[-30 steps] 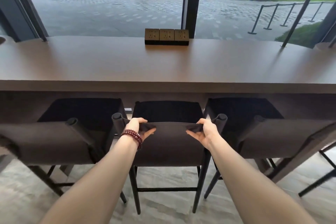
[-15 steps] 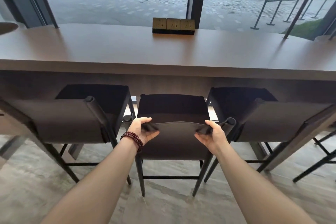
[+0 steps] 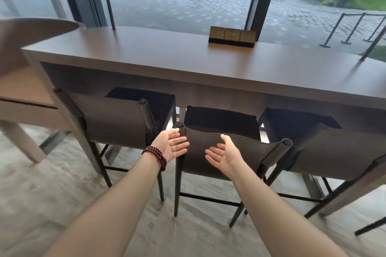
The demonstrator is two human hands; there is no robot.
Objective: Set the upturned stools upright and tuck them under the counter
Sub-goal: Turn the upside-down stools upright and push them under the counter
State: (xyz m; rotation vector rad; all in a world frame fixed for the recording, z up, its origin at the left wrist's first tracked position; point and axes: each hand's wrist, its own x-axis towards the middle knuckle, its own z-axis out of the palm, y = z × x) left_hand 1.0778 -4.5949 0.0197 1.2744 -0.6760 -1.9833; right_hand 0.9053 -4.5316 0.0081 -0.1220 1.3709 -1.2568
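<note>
Three stools stand upright, seats under the near edge of the counter point(image 3: 188, 62), backrests jutting toward the viewer. The middle stool point(image 3: 236, 152) has narrow gaps to its neighbours, with bare floor point(image 3: 41, 204) near. The left hand point(image 3: 170, 146) and right hand point(image 3: 224, 155) are spread, palms up, holding nothing, just near of its backrest.

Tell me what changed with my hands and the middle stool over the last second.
Both hands let go. The left hand and right hand, which had gripped the top edge of the middle stool's backrest, are now open with fingers spread, just off the backrest. The view has swung left. The three stools stayed upright, seats under the counter, and the socket block stayed put.
</note>
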